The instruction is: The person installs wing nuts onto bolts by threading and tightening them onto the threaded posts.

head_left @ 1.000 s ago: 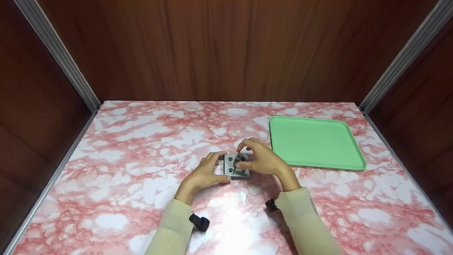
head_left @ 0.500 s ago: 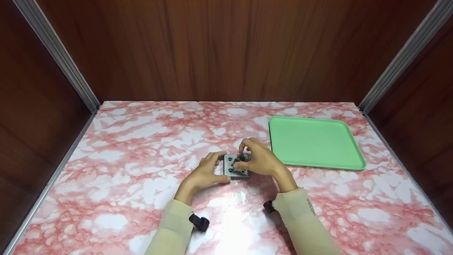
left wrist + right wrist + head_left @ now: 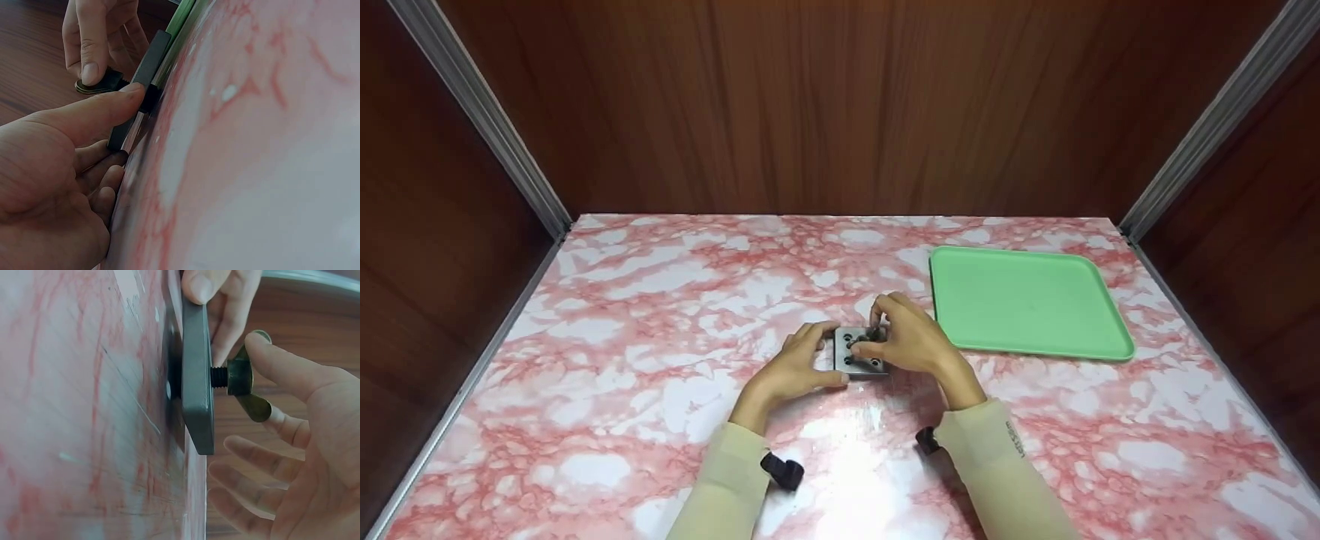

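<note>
On my long, pale yellow-green right sleeve [image 3: 1005, 472] I see one line of small dark lettering [image 3: 1015, 439], too blurred to read surely.

Wing nut [image 3: 241, 377]: olive-brass wings, near-black hub.
Threaded stud [image 3: 219, 377]: black.
Square plate [image 3: 861, 366]: silver-grey top dotted with dark holes; dark grey sides.
Rectangular tray [image 3: 1031, 304]: plain light green.
Tabletop [image 3: 660, 337]: white, mottled with pinkish-red marbling.
Left sleeve [image 3: 721, 476]: pale yellowish cream, plain.
Right sleeve [image 3: 1005, 480]: same shade, marked with dark lettering [image 3: 1015, 439].
Wrist devices [image 3: 783, 471]: black.
Back panel [image 3: 840, 112]: dark reddish brown, vertical wood grain.
Corner rails [image 3: 487, 112]: grey, streaked lengthwise.
</note>
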### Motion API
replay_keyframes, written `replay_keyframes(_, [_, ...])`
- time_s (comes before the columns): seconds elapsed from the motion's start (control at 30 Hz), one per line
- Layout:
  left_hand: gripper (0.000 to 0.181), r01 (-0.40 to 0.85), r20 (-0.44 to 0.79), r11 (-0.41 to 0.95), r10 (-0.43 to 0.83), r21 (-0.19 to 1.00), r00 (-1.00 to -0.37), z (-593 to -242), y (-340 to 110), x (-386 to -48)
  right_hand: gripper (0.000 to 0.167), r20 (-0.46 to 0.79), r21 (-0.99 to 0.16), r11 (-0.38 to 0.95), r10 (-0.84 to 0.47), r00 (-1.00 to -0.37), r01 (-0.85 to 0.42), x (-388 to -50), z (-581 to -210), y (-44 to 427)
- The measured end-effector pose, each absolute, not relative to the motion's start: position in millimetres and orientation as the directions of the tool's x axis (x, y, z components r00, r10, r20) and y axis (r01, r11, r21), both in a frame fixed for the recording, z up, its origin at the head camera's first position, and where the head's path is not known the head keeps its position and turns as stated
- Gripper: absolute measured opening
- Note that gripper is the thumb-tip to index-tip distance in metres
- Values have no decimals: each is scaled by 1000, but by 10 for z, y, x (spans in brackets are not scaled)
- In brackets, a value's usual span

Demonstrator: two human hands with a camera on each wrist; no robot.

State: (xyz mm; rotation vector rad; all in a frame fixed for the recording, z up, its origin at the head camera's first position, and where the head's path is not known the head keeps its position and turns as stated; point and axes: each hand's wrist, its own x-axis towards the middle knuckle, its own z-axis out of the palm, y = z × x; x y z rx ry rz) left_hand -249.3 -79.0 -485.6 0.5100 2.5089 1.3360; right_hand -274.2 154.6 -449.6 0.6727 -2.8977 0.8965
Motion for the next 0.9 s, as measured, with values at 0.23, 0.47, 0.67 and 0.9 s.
replay_keyframes(0.23, [92,189,-55,519,419,834,-907,-4872,-791,-2496,46,148,-519,759,-373,-916,-394,-2733,-4505,1520])
replay_keyframes(0.47, [92,193,-54,520,422,832,-905,-4875,-788,-2512,45,155,-505,774,-354,-922,-382,-2729,-4521,1503])
replay_keyframes(0.67, [92,191,-57,518,424,834,-904,-4872,-789,-2510,44,150,-491,786,-350,-925,-377,-2732,-4527,1489])
replay_keyframes(0.9, [93,166,-66,501,413,850,-909,-4852,-780,-2492,33,117,-600,693,-417,-901,-398,-2773,-4534,1562])
